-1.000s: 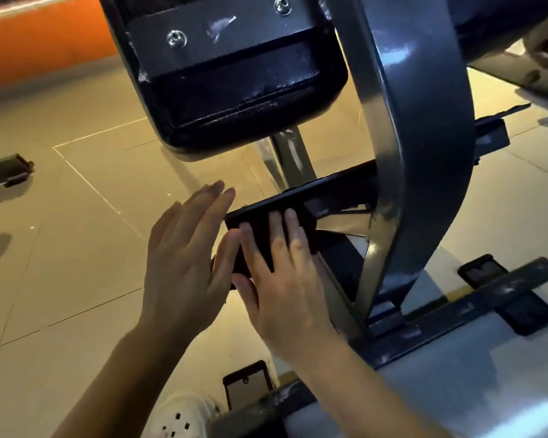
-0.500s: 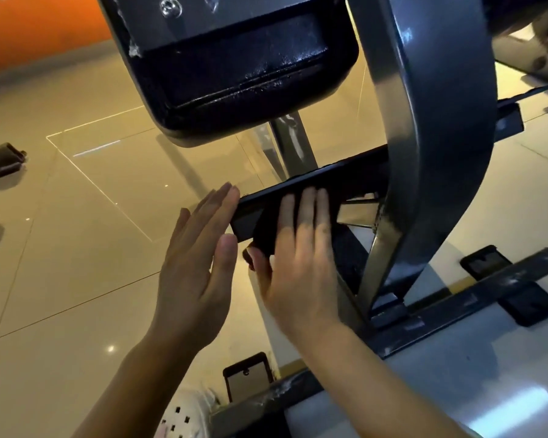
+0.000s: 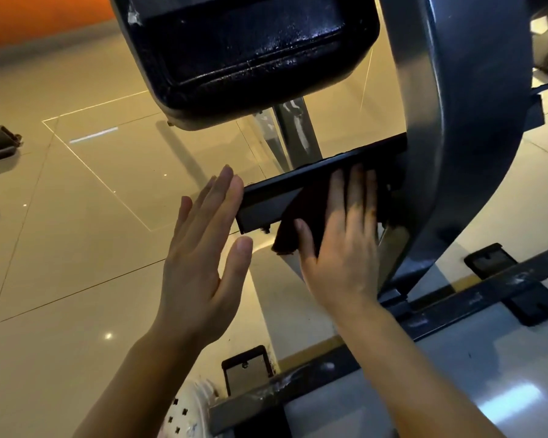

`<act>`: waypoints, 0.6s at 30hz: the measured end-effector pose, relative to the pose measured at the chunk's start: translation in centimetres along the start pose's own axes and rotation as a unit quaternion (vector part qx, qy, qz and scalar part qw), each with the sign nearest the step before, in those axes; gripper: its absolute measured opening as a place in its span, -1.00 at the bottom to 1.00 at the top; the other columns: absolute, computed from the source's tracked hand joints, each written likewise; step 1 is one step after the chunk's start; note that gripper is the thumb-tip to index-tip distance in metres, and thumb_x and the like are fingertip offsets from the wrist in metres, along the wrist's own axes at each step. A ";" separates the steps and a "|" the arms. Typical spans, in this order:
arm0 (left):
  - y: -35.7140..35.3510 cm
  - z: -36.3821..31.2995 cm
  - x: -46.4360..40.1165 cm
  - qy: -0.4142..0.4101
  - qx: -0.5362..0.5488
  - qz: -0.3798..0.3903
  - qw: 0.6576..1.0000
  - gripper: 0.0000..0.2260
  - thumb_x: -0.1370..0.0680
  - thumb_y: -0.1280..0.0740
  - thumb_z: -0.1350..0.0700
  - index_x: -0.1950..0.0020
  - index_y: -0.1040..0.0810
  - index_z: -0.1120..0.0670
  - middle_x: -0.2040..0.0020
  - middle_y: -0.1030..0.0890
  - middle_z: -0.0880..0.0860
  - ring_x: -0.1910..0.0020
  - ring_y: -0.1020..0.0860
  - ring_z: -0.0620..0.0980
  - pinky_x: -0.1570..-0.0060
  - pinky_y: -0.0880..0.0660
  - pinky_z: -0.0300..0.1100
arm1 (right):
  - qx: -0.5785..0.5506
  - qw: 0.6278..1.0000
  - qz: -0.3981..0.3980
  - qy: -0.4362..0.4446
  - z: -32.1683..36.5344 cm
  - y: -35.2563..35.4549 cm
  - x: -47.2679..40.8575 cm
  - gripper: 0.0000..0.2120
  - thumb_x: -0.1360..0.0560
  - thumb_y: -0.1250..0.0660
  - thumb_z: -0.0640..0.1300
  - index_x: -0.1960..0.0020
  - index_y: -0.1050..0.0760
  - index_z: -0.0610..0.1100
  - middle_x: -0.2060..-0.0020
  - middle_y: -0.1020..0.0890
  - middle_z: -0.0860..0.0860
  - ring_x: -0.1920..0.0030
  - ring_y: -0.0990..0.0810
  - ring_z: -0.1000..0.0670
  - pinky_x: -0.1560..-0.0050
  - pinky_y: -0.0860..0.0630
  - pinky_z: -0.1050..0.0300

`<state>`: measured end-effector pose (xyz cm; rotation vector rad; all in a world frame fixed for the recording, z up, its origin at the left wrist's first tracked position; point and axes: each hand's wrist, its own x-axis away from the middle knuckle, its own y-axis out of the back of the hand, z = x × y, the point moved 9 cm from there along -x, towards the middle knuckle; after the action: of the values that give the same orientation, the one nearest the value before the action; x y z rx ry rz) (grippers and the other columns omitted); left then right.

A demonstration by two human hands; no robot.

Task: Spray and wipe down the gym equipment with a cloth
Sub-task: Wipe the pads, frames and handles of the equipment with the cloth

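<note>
I am in the wiping step: right hand (image 3: 345, 248) presses the dark cloth (image 3: 301, 216) flat on the black bar (image 3: 298, 184), fingers straight. Left hand (image 3: 200, 257) open, steadying the bar end. Next, I think: slide cloth w/ firm pressure toward the frame (image 3: 469, 153).

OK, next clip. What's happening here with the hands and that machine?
A person is wiping down a gym machine. The right hand lies flat, fingers straight, pressing a dark cloth against the side of a black horizontal metal bar, close to the curved grey steel frame. The left hand is open with its fingertips at the bar's free end, holding nothing. A black padded seat hangs overhead, over a glossy beige tiled floor. No spray bottle is in view.
</note>
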<state>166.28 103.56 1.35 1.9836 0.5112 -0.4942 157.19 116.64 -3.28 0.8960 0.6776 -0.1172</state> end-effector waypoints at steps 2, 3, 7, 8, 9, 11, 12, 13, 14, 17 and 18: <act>-0.1 -0.1 0.0 -0.002 0.006 -0.007 1.000 -0.51 -0.68 0.07 -0.13 -0.56 -0.03 0.05 -0.56 -0.10 -0.09 -0.56 -0.07 -0.10 -0.53 0.07 -0.16 | -0.022 1.000 0.003 0.022 1.5 -0.8 0.9 -0.34 -0.61 -0.13 0.11 -0.55 -0.01 -0.21 -0.53 -0.13 -0.20 -0.54 -0.02 -0.18 -0.51 0.07 0.03; -0.2 -0.2 0.0 -0.003 0.011 -0.008 1.000 -0.51 -0.68 0.06 -0.12 -0.55 -0.03 0.05 -0.56 -0.11 -0.07 -0.56 -0.07 -0.08 -0.53 0.06 -0.14 | -0.033 0.999 0.012 0.038 2.6 -1.3 1.5 -0.34 -0.61 -0.14 0.10 -0.56 0.03 -0.19 -0.54 -0.09 -0.19 -0.55 0.01 -0.19 -0.53 0.04 -0.02; -0.3 0.1 0.1 -0.004 0.012 -0.007 1.000 -0.51 -0.68 0.08 -0.11 -0.56 -0.02 0.08 -0.57 -0.09 -0.07 -0.57 -0.06 -0.06 -0.54 0.03 -0.05 | -0.041 0.988 0.070 0.133 7.6 -2.6 4.1 -0.31 -0.60 -0.15 0.03 -0.57 0.11 -0.16 -0.55 -0.01 -0.16 -0.56 0.10 -0.18 -0.53 -0.02 -0.11; -0.3 0.2 0.1 -0.006 0.012 -0.009 1.000 -0.52 -0.68 0.09 -0.10 -0.56 -0.02 0.08 -0.57 -0.08 -0.09 -0.57 -0.06 -0.06 -0.54 0.02 -0.04 | -0.036 0.984 0.089 0.151 8.4 -3.0 4.7 -0.27 -0.59 -0.18 0.02 -0.57 0.15 -0.16 -0.55 0.02 -0.16 -0.56 0.12 -0.19 -0.54 0.03 -0.10; -0.3 0.2 0.1 -0.007 0.013 -0.011 1.000 -0.52 -0.68 0.09 -0.10 -0.56 -0.03 0.08 -0.57 -0.07 -0.10 -0.57 -0.06 -0.06 -0.53 0.00 -0.02 | -0.031 0.981 0.105 0.159 8.9 -3.2 5.0 -0.23 -0.57 -0.21 0.03 -0.57 0.17 -0.17 -0.56 0.06 -0.16 -0.57 0.13 -0.19 -0.55 0.07 -0.10; -0.3 0.2 0.2 -0.004 0.025 -0.017 1.000 -0.52 -0.68 0.09 -0.09 -0.56 -0.05 0.09 -0.56 -0.07 -0.14 -0.57 -0.07 -0.06 -0.50 -0.08 0.05 | -0.037 0.982 0.113 0.150 8.8 -3.0 4.9 -0.24 -0.57 -0.21 0.05 -0.58 0.13 -0.16 -0.56 0.02 -0.15 -0.57 0.12 -0.18 -0.54 0.00 -0.10; -0.2 0.3 0.2 -0.003 0.031 -0.020 0.999 -0.52 -0.69 0.09 -0.09 -0.55 -0.06 0.10 -0.56 -0.08 -0.15 -0.56 -0.08 -0.07 -0.48 -0.11 0.07 | -0.053 0.983 0.104 0.141 8.4 -2.4 4.6 -0.30 -0.58 -0.17 0.05 -0.58 0.07 -0.15 -0.55 -0.05 -0.14 -0.57 0.08 -0.16 -0.53 -0.09 -0.10; -0.2 0.3 0.2 -0.002 0.035 -0.022 0.999 -0.52 -0.69 0.09 -0.10 -0.55 -0.07 0.11 -0.56 -0.08 -0.16 -0.56 -0.08 -0.08 -0.47 -0.13 0.06 | -0.069 0.984 0.092 0.133 7.9 -1.9 4.2 -0.37 -0.60 -0.14 0.05 -0.57 0.00 -0.13 -0.55 -0.12 -0.12 -0.57 0.05 -0.13 -0.51 -0.15 -0.08; -0.1 0.3 0.2 -0.003 0.037 -0.022 0.999 -0.51 -0.69 0.09 -0.10 -0.55 -0.08 0.11 -0.56 -0.08 -0.17 -0.56 -0.08 -0.09 -0.47 -0.13 0.04 | -0.078 0.985 0.084 0.126 7.1 -1.4 3.8 -0.41 -0.61 -0.11 0.06 -0.56 -0.04 -0.11 -0.54 -0.14 -0.08 -0.57 0.03 -0.09 -0.52 -0.13 -0.05; 0.1 0.5 0.2 -0.006 0.041 -0.016 0.999 -0.52 -0.69 0.08 -0.11 -0.55 -0.07 0.07 -0.55 -0.10 -0.20 -0.55 -0.10 -0.12 -0.49 -0.12 -0.11 | -0.068 0.992 0.070 0.078 3.8 -0.8 2.2 -0.39 -0.62 -0.06 0.15 -0.56 0.00 -0.09 -0.54 -0.07 -0.03 -0.56 0.05 -0.03 -0.54 0.06 0.04; 0.2 0.6 0.2 -0.005 0.042 -0.017 0.999 -0.53 -0.68 0.08 -0.12 -0.55 -0.07 0.06 -0.54 -0.10 -0.22 -0.55 -0.11 -0.13 -0.49 -0.12 -0.19 | -0.055 0.996 0.059 0.049 2.6 -0.5 1.6 -0.36 -0.61 -0.04 0.19 -0.56 0.01 -0.11 -0.54 -0.08 -0.04 -0.56 0.04 -0.03 -0.52 0.03 0.04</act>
<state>166.43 102.99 1.13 2.0538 0.5258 -0.5554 159.54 114.66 -3.50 0.8388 0.7139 0.0704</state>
